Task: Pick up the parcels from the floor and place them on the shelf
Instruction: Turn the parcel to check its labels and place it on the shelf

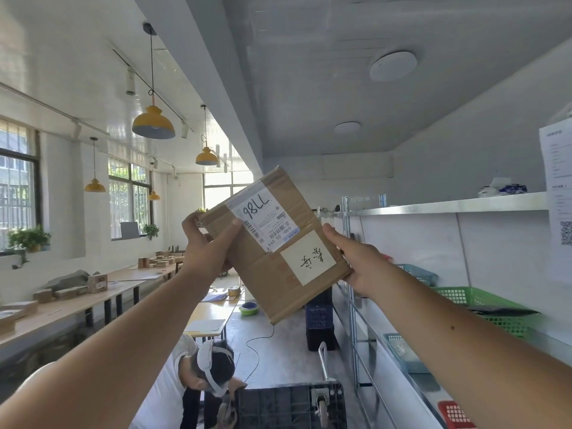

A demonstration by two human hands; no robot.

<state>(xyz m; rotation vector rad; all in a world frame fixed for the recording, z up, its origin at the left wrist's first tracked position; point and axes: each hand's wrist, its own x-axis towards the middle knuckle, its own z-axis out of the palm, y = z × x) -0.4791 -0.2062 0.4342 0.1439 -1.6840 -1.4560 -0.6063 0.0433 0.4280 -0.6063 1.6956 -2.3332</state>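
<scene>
I hold a flat brown cardboard parcel (280,275) up in front of me, tilted, with a white shipping label and a white handwritten note on its face. My left hand (205,243) grips its upper left edge, thumb on the front. My right hand (356,261) clasps its right edge. The metal shelf (448,206) runs along the right wall, with its top board about level with the parcel's upper part. The parcel is left of the shelf and apart from it.
Green (495,308), blue (418,274) and red (455,414) baskets sit on the shelf's lower boards. A person wearing a headset (210,366) bends over below me beside an upturned black trolley (291,407). Dark crates (320,323) stand by the shelf. Long tables with boxes line the left.
</scene>
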